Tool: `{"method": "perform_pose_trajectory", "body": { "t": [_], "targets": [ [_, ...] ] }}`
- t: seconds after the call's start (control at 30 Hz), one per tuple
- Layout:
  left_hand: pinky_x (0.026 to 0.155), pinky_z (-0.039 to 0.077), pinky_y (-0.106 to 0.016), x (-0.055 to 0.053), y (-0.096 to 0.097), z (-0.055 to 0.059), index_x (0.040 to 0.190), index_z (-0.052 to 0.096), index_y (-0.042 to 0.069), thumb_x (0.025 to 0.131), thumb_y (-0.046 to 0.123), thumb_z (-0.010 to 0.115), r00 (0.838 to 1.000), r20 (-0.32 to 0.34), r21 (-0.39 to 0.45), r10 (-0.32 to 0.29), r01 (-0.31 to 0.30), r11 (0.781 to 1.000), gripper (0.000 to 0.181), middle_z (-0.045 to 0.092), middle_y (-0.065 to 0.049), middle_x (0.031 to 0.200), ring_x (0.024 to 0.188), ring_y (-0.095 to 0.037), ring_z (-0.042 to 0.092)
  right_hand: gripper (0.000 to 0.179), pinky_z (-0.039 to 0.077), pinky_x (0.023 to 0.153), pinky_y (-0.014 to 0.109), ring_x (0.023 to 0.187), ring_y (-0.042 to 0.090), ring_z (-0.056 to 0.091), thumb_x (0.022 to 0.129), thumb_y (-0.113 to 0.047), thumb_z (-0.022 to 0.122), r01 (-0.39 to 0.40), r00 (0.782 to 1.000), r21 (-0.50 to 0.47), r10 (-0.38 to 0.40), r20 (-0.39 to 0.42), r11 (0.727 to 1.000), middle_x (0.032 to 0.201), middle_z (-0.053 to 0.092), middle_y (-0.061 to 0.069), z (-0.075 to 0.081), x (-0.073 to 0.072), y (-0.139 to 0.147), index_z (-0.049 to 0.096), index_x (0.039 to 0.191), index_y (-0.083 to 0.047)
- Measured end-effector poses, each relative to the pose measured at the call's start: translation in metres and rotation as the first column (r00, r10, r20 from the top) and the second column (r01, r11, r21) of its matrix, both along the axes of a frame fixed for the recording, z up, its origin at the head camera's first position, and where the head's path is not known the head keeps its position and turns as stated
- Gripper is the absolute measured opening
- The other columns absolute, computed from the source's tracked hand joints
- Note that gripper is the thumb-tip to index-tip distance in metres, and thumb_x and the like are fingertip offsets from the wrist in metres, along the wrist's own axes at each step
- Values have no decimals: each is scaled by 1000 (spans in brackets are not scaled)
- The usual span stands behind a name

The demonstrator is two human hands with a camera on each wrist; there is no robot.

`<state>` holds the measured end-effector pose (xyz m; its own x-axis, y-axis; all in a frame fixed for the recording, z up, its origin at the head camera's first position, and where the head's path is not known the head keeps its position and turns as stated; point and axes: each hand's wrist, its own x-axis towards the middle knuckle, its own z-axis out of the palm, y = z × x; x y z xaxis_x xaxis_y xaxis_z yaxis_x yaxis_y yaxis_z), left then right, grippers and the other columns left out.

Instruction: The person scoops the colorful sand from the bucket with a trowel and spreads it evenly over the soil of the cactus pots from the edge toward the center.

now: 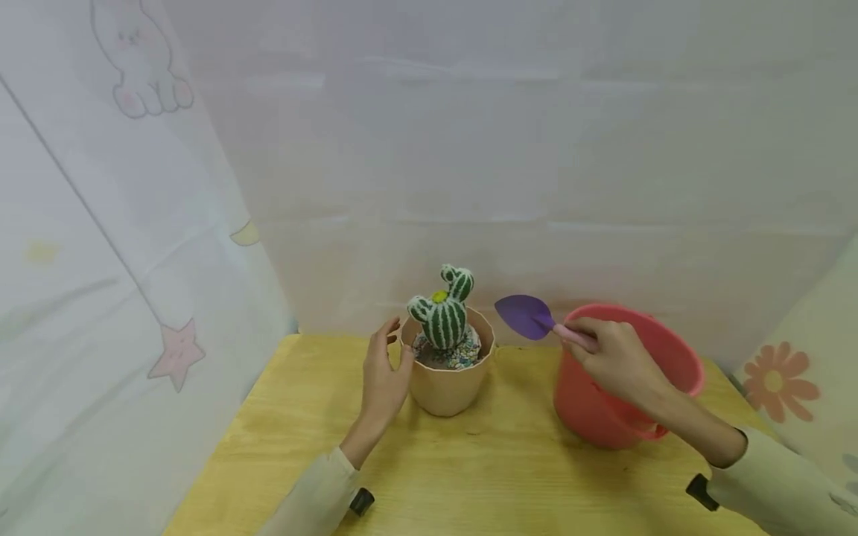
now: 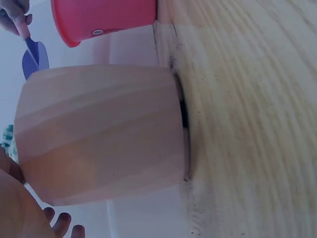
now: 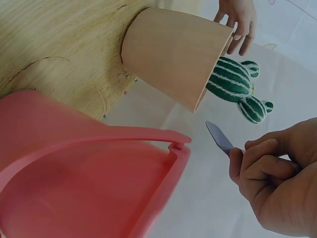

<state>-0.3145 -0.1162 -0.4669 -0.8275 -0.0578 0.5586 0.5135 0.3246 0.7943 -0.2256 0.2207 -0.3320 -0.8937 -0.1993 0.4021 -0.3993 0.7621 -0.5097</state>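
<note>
My left hand [image 1: 386,383] stands at the left side of the pot [image 1: 447,391], with the thumb and the fingers spread apart, close to its rim. It grips nothing; whether the thumb touches the rim, I cannot tell. My right hand [image 1: 620,361] holds a small trowel [image 1: 536,320] by its pink handle [image 1: 575,339], the fingers being curled around it. The purple blade points toward the pot but is apart from it, in the air to the right of it and near the height of the rim.

The pot is pale orange and stands upright on the wooden table [image 1: 509,476]. In it is a green cactus [image 1: 445,324] with white stripes and a yellow flower [image 1: 439,296], and at its base there are many-coloured pebbles [image 1: 467,350]. To the right, beneath my right hand, a red bucket [image 1: 590,417] stands on the table, well apart from the pot.

My sleeves [image 1: 322,495] are of a light colour. Around the table hangs a pale sheet [image 1: 469,149], on which are printed a pink star [image 1: 177,350], a white animal [image 1: 147,67] and an orange flower [image 1: 780,381].
</note>
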Motion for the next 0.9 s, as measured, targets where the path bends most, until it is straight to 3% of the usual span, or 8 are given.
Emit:
{"method": "perform_pose_trajectory", "body": {
  "t": [0.1, 0.27, 0.37, 0.43, 0.63, 0.77, 0.83, 0.9],
  "targets": [
    [96, 45, -52, 8, 2, 5, 148, 49, 19, 103, 15, 56, 999, -48, -4, 24, -24, 1000, 46, 50, -7, 144, 127, -34, 49, 26, 49, 51, 27, 64, 18, 67, 96, -7, 70, 9, 1000, -31, -9, 15, 999, 98, 74, 12, -1, 8, 5, 71, 119, 5],
    [99, 42, -47, 18, 9, 15, 143, 55, 18, 100, 5, 57, 985, -167, 14, 35, -33, 999, 44, 52, -1, 141, 126, -26, 49, 25, 53, 63, 25, 89, 25, 74, 96, -6, 71, 15, 999, -16, -16, -44, 1000, 107, 74, 15, 2, 16, 14, 72, 118, 5],
    [102, 42, -44, 25, 14, 23, 139, 59, 12, 99, 1, 58, 968, -249, 23, 22, -17, 1000, 42, 54, -2, 139, 126, -22, 51, 25, 50, 60, 26, 81, 22, 73, 96, -7, 71, 28, 997, 8, -28, -74, 1000, 104, 74, 14, 6, 19, 21, 72, 117, 6],
    [97, 45, -40, 30, 19, 29, 137, 60, 9, 98, -2, 58, 958, -287, 31, 8, 1, 1000, 40, 58, -2, 131, 117, -22, 55, 25, 48, 58, 27, 76, 18, 70, 96, -8, 71, 51, 995, 31, -48, -86, 998, 101, 74, 14, 9, 21, 27, 72, 117, 6],
    [84, 46, -35, 50, 42, 47, 135, 62, 8, 97, -10, 57, 933, -348, 49, -90, 114, 992, 42, 62, -8, 126, 101, -25, 57, 30, 50, 59, 27, 78, 21, 67, 98, -10, 69, 84, 995, 37, -82, -59, 996, 101, 70, 19, 12, 27, 48, 69, 119, 11],
    [91, 49, -39, 58, 60, 54, 132, 63, 5, 96, -11, 56, 914, -370, 20, -167, 187, 982, 40, 62, -8, 130, 112, -25, 59, 32, 49, 53, 27, 76, 21, 68, 100, -10, 66, 114, 993, 30, -114, -17, 993, 103, 69, 22, 14, 33, 61, 66, 123, 12],
    [93, 50, -43, 56, 69, 51, 132, 63, 6, 96, -9, 57, 904, -379, -1, -196, 211, 977, 39, 61, -8, 131, 116, -24, 59, 31, 45, 48, 28, 67, 18, 65, 99, -6, 65, 125, 992, 36, -124, -14, 992, 104, 69, 25, 14, 35, 65, 64, 124, 12],
    [99, 47, -46, 58, 78, 50, 133, 62, 6, 98, -5, 56, 906, -360, -21, -225, 233, 972, 37, 60, -7, 133, 123, -25, 56, 31, 40, 43, 28, 55, 14, 58, 99, -3, 62, 136, 991, 43, -136, -18, 990, 105, 69, 28, 12, 36, 70, 63, 125, 13]
  ]
}}
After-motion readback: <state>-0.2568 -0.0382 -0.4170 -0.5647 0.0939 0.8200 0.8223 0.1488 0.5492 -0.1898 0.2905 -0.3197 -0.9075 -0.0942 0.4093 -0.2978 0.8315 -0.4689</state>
